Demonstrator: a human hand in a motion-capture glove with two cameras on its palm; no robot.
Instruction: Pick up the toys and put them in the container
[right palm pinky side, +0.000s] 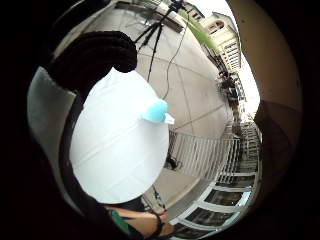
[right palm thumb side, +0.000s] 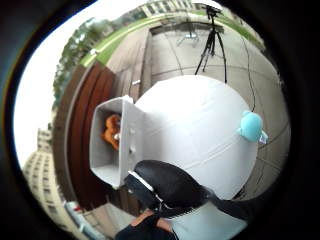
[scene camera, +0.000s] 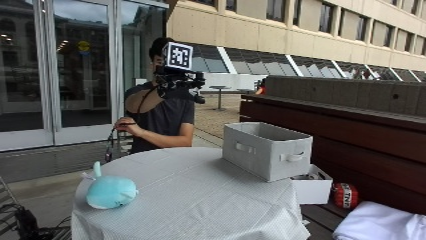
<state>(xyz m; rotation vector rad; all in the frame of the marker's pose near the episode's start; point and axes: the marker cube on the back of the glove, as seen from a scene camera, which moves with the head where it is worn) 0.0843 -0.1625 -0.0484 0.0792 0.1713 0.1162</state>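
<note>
Raised high in front of the person's chest and face, well above the round white tabletop, the gloved right hand with palm cameras looking down on the whole cloth-covered surface. Cannot tell whether the grip is open or closed: only a dark bulk in the outside view, only a black strap edge in the palm views, and nothing visibly carried. On the tabletop, near the edge farthest from the grey container, a light-blue plush toy, resting on its belly, well apart from both hand and container. Container open-topped and fabric-sided, set near the opposite edge beside the wooden bench; inside it, seen from the thumb-side palm view, an orange toy already lying at the bottom. Key relation for the coming move: blue toy far below the hand and out toward the tabletop rim away from the person, container on the other side, so a long descent and reach across the cloth probably needed first, then a carry right across the tabletop. Long axis of the toy seemingly running roughly along the tabletop edge in the outside view, so a grasp across its narrower body looks likeliest. Bare hand held low by the person's waist, off the tabletop and apparently idle. Below the container, a small white box and a red ball on the bench.
</note>
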